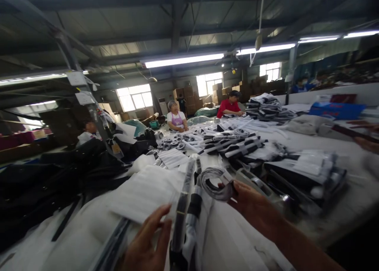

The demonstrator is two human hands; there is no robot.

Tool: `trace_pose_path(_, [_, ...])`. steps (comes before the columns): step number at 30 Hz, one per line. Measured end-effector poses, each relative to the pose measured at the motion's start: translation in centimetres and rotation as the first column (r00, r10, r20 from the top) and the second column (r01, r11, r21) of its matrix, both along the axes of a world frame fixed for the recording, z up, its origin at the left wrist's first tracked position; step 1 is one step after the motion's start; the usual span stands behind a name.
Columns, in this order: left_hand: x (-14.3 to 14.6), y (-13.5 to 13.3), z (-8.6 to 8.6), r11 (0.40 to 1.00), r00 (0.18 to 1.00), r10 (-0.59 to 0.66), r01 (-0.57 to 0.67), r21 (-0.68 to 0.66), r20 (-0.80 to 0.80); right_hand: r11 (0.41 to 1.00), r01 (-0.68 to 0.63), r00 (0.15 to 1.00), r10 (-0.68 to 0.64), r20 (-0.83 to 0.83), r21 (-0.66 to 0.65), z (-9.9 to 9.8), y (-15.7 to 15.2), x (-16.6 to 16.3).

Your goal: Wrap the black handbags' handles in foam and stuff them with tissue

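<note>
Left hand [146,243], fingers spread, rests against 1 black strap [180,219]; right hand [251,206] pinches 1 coiled grey strap [214,182]. Step judged: sorting straps on the counter [325,144]. Next move needs a firm left-hand grip.

Two bare hands and forearms enter from the bottom edge of the head camera's view. The left hand [146,243] shows its fingers and thumb, with short, plain nails and no ring. The right hand [251,208] is seen from the back, with its wrist and a long stretch of forearm behind it. No sleeve, glove, watch or bracelet covers either arm as far as the view reaches. Motion blur softens finer detail.
</note>
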State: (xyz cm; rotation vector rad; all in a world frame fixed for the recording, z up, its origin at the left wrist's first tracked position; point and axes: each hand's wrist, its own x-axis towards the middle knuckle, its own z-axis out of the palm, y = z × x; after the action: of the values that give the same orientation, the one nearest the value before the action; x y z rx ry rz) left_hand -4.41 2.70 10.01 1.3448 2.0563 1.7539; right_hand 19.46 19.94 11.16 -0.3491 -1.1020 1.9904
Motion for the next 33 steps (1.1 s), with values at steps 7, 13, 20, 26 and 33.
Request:
trace_pose_path(7, [-2.0, 4.2, 1.5, 0.906, 0.824, -0.323, 0.411, -0.1, 0.465, 0.994, -0.01, 0.993, 0.023, 0.115, -0.107, -4.3, -5.1, -2.8])
trace_pose_path(13, [-1.3, 7.9, 5.0, 0.8, 0.716, -0.46, 0.591, -0.104, 0.525, 0.989, 0.142, 0.981, -0.135, 0.136, -0.044, -3.3, -3.9, -8.0])
trace_pose_path(20, [-1.6, 8.2, 7.1, 0.804, 0.735, -0.483, 0.588, -0.092, 0.477, 0.978, 0.209, 0.976, -0.207, 0.068, -0.013, -1.7, -3.5, -10.9])
trace_pose_path(26, [-1.7, 8.0, 7.7, 0.837, 0.798, -0.469, 0.538, -0.097, 0.379, 0.973, 0.227, 0.974, -0.227, 0.012, 0.028, -0.1, -4.5, -11.4])
trace_pose_path(33, [-2.0, 8.2, 7.9, 0.823, 0.809, -0.477, 0.548, -0.148, 0.343, 0.987, 0.159, 0.985, -0.157, -0.076, 0.022, 0.5, -5.0, -10.9])
